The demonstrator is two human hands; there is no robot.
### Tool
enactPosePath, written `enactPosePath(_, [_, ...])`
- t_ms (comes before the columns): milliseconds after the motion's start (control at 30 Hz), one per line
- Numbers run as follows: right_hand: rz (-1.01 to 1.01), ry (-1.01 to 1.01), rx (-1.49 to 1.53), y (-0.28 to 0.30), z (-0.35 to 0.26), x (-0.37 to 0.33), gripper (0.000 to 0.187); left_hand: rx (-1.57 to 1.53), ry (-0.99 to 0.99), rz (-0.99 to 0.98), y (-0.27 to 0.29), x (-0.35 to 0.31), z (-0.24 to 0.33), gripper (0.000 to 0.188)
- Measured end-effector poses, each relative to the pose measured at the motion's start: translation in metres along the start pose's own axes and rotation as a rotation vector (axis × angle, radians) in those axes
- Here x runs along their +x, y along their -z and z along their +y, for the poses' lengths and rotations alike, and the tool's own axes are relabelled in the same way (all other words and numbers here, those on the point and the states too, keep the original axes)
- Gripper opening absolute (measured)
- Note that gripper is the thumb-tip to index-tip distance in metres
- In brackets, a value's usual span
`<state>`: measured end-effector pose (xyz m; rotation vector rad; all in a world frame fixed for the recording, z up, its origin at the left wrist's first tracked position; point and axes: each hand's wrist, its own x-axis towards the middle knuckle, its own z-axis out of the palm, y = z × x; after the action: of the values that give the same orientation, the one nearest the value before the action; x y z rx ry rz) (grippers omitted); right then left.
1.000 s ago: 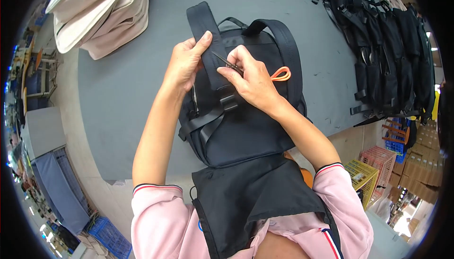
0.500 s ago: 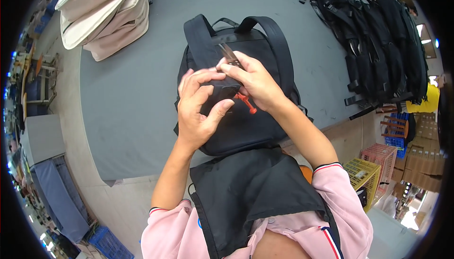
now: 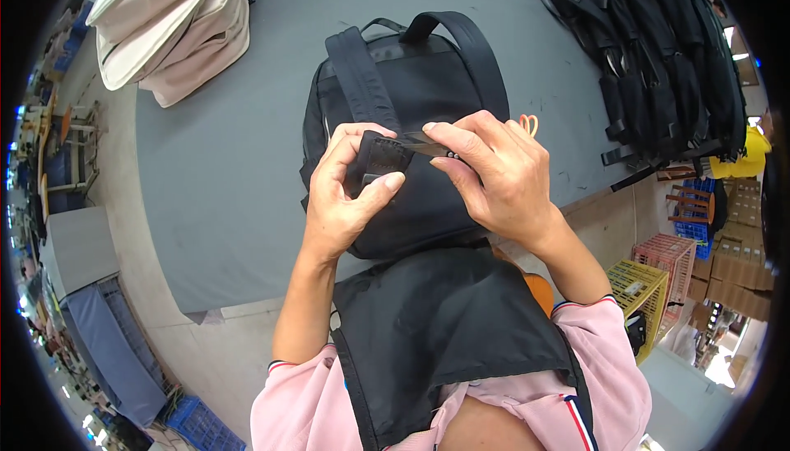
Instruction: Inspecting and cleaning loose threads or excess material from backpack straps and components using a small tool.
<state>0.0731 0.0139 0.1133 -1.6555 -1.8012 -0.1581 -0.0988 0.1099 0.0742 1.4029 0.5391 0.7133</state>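
A black backpack (image 3: pixel 428 81) lies on the grey table with its shoulder straps upward. My left hand (image 3: pixel 341 196) grips the lower end of its left shoulder strap (image 3: pixel 383 159), thumb in front and fingers behind. My right hand (image 3: pixel 502 179) is closed around dark metal thread snips (image 3: pixel 426 145), whose blades point left and meet the strap's stitched edge. Whether the tips touch a thread is too small to tell. Beyond the right knuckles an orange loop (image 3: pixel 529 126) sticks out; what it joins is hidden.
A stack of cream and pink bags (image 3: pixel 169 27) stands at the table's far left. Several black backpacks (image 3: pixel 658 72) are piled at the far right. Yellow (image 3: pixel 638 295) and pink (image 3: pixel 668 266) crates stand beyond the right table edge. A black apron (image 3: pixel 444 327) covers my front.
My right hand has swung right and turned, so the snips' blades now point left at the strap instead of up. My left hand has tilted the strap end upright. The red piece below is out of sight.
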Motion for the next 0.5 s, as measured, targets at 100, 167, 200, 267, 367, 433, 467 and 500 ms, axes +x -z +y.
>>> enactPosePath(100, [-0.014,0.044,-0.047,0.001,-0.001,0.000,0.032,0.050,-0.009,0.000,-0.001,-0.002,0.001,0.031])
enactPosePath(167, [-0.043,0.055,-0.068,0.001,-0.001,0.000,0.040,0.090,-0.038,0.018,0.000,-0.003,0.000,0.029])
enactPosePath(200, [-0.044,0.055,-0.067,0.001,-0.001,-0.001,0.040,0.128,-0.069,0.030,0.000,-0.003,-0.001,0.027])
enactPosePath(267, [-0.039,0.079,-0.096,0.000,-0.002,0.000,0.039,0.153,-0.056,0.042,0.000,-0.004,0.001,0.028])
enactPosePath(367, [-0.063,0.132,-0.139,0.002,0.000,0.000,0.038,0.231,-0.051,0.029,0.002,-0.003,0.003,0.030])
enactPosePath(433, [-0.047,0.182,-0.121,0.002,0.005,0.000,0.037,0.284,-0.055,0.007,0.005,-0.002,0.005,0.030])
enactPosePath(467, [-0.030,0.235,-0.105,0.001,0.008,0.000,0.036,0.273,-0.024,-0.039,0.006,-0.002,0.006,0.030])
enactPosePath(500, [-0.033,0.234,-0.102,0.002,0.010,0.000,0.036,0.260,0.007,-0.082,0.007,-0.002,0.007,0.030])
